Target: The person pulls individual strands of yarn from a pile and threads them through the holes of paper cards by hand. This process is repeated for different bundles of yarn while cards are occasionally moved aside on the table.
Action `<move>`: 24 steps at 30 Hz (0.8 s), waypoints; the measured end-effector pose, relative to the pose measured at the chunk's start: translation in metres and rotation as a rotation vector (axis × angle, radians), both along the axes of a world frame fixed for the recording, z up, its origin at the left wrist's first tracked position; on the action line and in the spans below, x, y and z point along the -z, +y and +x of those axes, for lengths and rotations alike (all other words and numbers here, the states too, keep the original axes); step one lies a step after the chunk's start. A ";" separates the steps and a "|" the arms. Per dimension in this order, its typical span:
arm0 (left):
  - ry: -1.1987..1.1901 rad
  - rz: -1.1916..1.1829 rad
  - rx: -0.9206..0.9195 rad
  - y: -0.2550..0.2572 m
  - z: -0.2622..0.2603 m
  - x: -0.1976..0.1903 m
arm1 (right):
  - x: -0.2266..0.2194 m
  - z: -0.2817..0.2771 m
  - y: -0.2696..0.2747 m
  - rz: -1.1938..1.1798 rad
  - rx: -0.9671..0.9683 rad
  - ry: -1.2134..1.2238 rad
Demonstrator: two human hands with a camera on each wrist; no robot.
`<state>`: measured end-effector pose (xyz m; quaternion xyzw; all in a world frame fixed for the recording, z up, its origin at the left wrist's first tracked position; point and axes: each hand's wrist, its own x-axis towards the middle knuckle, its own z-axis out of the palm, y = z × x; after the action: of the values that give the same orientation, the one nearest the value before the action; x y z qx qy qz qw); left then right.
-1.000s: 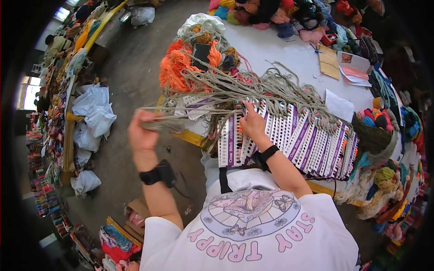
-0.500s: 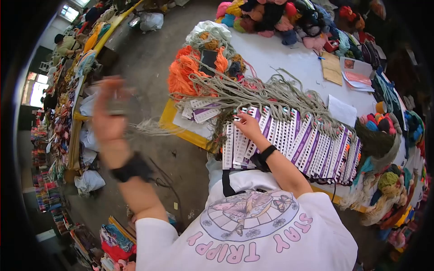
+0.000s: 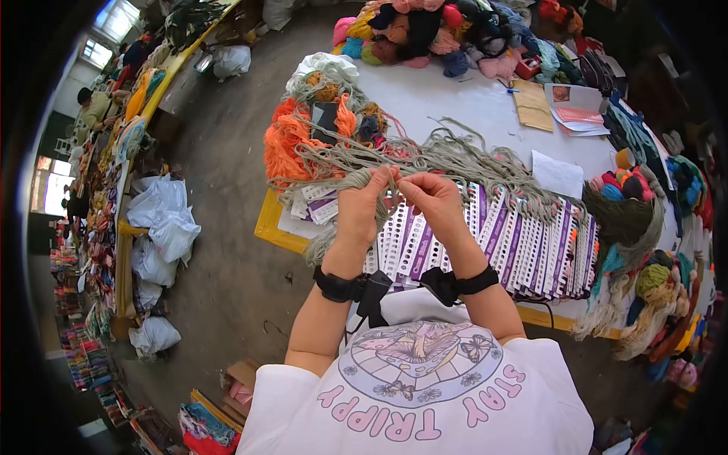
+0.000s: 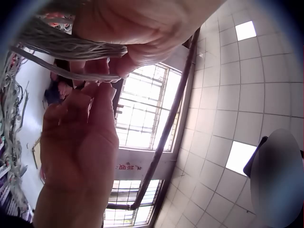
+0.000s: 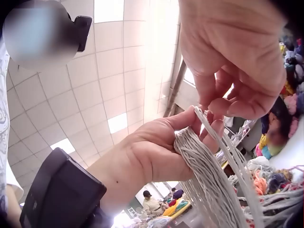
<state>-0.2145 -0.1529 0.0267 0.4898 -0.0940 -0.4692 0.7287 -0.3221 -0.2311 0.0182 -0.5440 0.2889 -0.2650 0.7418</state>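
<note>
My left hand (image 3: 361,211) grips a thick bundle of grey yarn (image 5: 209,173), its looped ends at the thumb and the strands hanging down. Close against it, fingertip to fingertip, my right hand (image 3: 438,203) pinches at the tip of a few strands (image 5: 209,122) that stand apart from the bundle. Both hands are raised in front of the chest, over the near edge of the table. Below and to the right lies a row of white and purple punched cards (image 3: 523,246), with grey yarn (image 3: 485,171) threaded along their far ends.
Orange yarn (image 3: 284,144) and a dark flat object (image 3: 324,121) lie at the table's left end. Colourful yarn skeins (image 3: 432,34) are heaped at the far side. Papers (image 3: 557,174) rest at the right. White plastic bags (image 3: 163,216) stand across the aisle, left.
My left hand pulled strands out to the left, swung wide, then came back with the yarn gathered in it. The right hand has risen off the cards to meet it.
</note>
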 end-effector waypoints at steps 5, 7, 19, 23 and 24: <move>-0.104 0.013 0.051 -0.008 -0.009 -0.012 | -0.013 -0.008 0.000 -0.040 0.021 -0.036; -0.100 0.009 0.052 -0.011 -0.012 -0.012 | -0.017 -0.011 0.000 -0.047 0.032 -0.041; -0.017 -0.097 0.155 -0.013 -0.016 -0.010 | -0.008 -0.013 0.002 -0.028 0.165 -0.202; 0.188 -0.093 0.172 -0.013 -0.012 -0.010 | -0.014 -0.016 0.000 -0.009 0.175 -0.149; 0.251 -0.096 0.172 -0.013 -0.011 -0.010 | -0.014 -0.016 0.000 -0.009 0.177 -0.147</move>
<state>-0.2255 -0.1660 0.0366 0.3822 -0.0659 -0.5826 0.7143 -0.3377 -0.2315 0.0323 -0.4988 0.2791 -0.3699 0.7324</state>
